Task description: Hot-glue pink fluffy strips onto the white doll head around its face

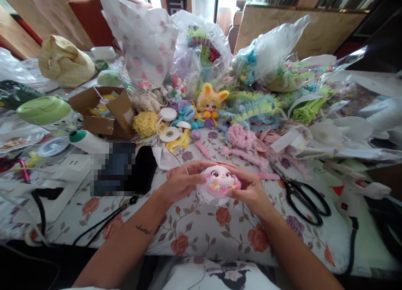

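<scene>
Between my two hands, a white round doll head [221, 175] faces up, with painted eyes and a ruffle of pink, yellow and blue trim along its lower side. My left hand [185, 181] holds it from the left, fingers along the top edge and thumb on its side. From the right my right hand [246, 184] grips it, fingers over the top and thumb at the trim. Sheer white material hangs under the head. A pink strip [268, 176] lies just right of my right hand on the floral tablecloth [207, 231].
Black scissors [306, 200] and a white glue gun [351, 185] lie at right. A black phone [145, 168] and a power strip [67, 177] are at left. Behind stand a yellow bunny-eared doll [210, 103], pink yarn [241, 136], a cardboard box [121, 114] and plastic bags [144, 43].
</scene>
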Available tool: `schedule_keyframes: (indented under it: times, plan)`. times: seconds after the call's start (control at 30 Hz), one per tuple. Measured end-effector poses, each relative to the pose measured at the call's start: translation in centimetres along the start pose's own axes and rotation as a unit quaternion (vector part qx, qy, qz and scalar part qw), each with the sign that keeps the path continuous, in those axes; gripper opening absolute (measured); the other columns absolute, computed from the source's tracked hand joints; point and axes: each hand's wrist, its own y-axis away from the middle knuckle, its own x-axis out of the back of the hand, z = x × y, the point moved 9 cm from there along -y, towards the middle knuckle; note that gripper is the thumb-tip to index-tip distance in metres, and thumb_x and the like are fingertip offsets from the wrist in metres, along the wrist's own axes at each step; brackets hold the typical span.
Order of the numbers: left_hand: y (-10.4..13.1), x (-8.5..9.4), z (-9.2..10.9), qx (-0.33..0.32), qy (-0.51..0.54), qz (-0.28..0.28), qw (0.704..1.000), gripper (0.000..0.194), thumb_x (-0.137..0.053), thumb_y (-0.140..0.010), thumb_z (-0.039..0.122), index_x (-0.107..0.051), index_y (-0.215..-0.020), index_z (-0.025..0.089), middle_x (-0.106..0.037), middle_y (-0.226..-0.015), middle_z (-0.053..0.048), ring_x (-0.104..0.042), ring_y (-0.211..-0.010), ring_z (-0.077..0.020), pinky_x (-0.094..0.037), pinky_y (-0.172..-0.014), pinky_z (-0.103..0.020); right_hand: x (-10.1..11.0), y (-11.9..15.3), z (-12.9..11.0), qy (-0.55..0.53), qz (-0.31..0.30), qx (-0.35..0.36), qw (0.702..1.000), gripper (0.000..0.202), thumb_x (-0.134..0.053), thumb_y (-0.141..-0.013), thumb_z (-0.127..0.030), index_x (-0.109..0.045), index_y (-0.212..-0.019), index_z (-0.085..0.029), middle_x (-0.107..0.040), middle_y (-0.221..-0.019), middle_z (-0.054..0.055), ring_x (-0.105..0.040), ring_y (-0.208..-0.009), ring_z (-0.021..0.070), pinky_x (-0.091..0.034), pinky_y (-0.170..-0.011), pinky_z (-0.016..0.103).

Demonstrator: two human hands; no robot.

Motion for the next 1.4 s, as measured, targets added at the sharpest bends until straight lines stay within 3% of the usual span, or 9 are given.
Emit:
schedule_keyframes:
  times: [0.17, 0.37, 0.57, 0.7, 0.9, 1.03, 1.17, 1.27, 1.4]
  plan:
    - [0.0, -0.7, 0.0, -0.004, -0.011, -0.006, 1.000, 0.037, -0.077, -0.072, 0.021, -0.071, -0.108, 0.021, -0.071, -0.105, -0.006, -0.065, -0.090, -0.0182, -0.049, -0.076, -0.025, 0.1, 0.5, -0.2, 0.010, -0.010, 0.018, 1.000, 0.052, -0.080, -0.069, -0.033, -0.067, -0.119, -0.029, -0.059, -0.133, 0.006, -0.049, -0.126, 0.0315, -0.038, -0.106, 0.043]
    - [0.3, -0.9, 1.0, -0.037, -0.086, 0.011, 0.996, 0.036, -0.067, -0.082, 0.031, -0.068, -0.117, 0.021, -0.055, -0.135, -0.009, -0.053, -0.120, -0.0265, -0.045, -0.093, -0.030, 0.5, 0.6, 0.2, -0.004, 0.036, 0.013, 0.999, 0.052, -0.080, -0.070, -0.032, -0.066, -0.120, -0.028, -0.063, -0.129, 0.005, -0.054, -0.122, 0.0306, -0.043, -0.102, 0.044]
    - [-0.1, 0.3, -0.1, -0.024, -0.029, 0.076, 0.996, 0.028, -0.064, -0.086, 0.032, -0.065, -0.112, 0.022, -0.068, -0.105, -0.005, -0.064, -0.088, -0.0157, -0.049, -0.075, -0.023, 0.8, 0.5, 1.7, 0.015, 0.075, -0.057, 0.995, 0.049, -0.075, -0.075, -0.033, -0.063, -0.122, -0.027, -0.066, -0.121, 0.004, -0.061, -0.109, 0.0272, -0.051, -0.092, 0.039]
    - [-0.3, -0.1, -0.4, -0.037, -0.035, 0.098, 0.994, 0.032, -0.063, -0.086, 0.036, -0.064, -0.112, 0.019, -0.069, -0.105, -0.007, -0.065, -0.090, -0.0177, -0.050, -0.077, -0.026, 0.9, 0.5, 2.1, 0.000, 0.076, -0.070, 0.995, 0.045, -0.072, -0.078, -0.034, -0.061, -0.121, -0.029, -0.066, -0.118, 0.003, -0.064, -0.099, 0.0233, -0.054, -0.079, 0.033]
    - [0.3, -0.2, 1.2, -0.062, -0.181, 0.108, 0.976, 0.036, -0.057, -0.089, 0.040, -0.066, -0.119, 0.023, -0.058, -0.133, -0.007, -0.053, -0.121, -0.0257, -0.043, -0.097, -0.031, 1.6, 0.6, 2.0, 0.008, 0.113, -0.047, 0.992, 0.043, -0.074, -0.073, -0.032, -0.063, -0.114, -0.025, -0.067, -0.109, 0.003, -0.064, -0.095, 0.0227, -0.054, -0.077, 0.031]
    - [0.8, -1.3, 1.9, -0.056, -0.305, 0.058, 0.949, 0.061, -0.074, -0.074, 0.035, -0.055, -0.132, 0.027, -0.047, -0.143, -0.006, -0.047, -0.127, -0.0302, -0.045, -0.097, -0.034, 1.4, 0.6, 1.2, 0.062, 0.119, -0.028, 0.990, 0.044, -0.074, -0.072, -0.028, -0.062, -0.115, -0.026, -0.066, -0.112, 0.003, -0.063, -0.099, 0.0238, -0.052, -0.085, 0.034]
    - [1.1, -1.8, 3.0, -0.116, -0.384, 0.094, 0.911, 0.064, -0.081, -0.066, 0.030, -0.060, -0.126, 0.026, -0.053, -0.136, -0.008, -0.046, -0.127, -0.0302, -0.043, -0.101, -0.036, 0.7, 0.7, 0.3, 0.113, 0.107, 0.001, 0.988, 0.048, -0.071, -0.069, -0.018, -0.062, -0.116, -0.024, -0.067, -0.113, 0.002, -0.062, -0.103, 0.0243, -0.048, -0.090, 0.034]
    - [0.8, -1.6, 3.0, -0.115, -0.346, 0.108, 0.925, 0.053, -0.081, -0.065, 0.028, -0.067, -0.116, 0.023, -0.059, -0.127, -0.009, -0.052, -0.120, -0.0304, -0.047, -0.096, -0.038, 0.6, 0.8, 0.3, 0.130, 0.106, -0.006, 0.986, 0.051, -0.070, -0.066, -0.015, -0.063, -0.116, -0.023, -0.068, -0.112, 0.003, -0.063, -0.100, 0.0254, -0.049, -0.087, 0.035]
    - [0.5, -1.3, 3.1, -0.108, -0.323, 0.077, 0.937, 0.053, -0.083, -0.062, 0.026, -0.069, -0.113, 0.022, -0.060, -0.122, -0.010, -0.055, -0.116, -0.0300, -0.049, -0.094, -0.038, 0.5, 0.9, 0.5, 0.122, 0.097, -0.012, 0.988, 0.052, -0.070, -0.066, -0.014, -0.062, -0.116, -0.023, -0.069, -0.110, 0.003, -0.064, -0.097, 0.0247, -0.049, -0.085, 0.034]
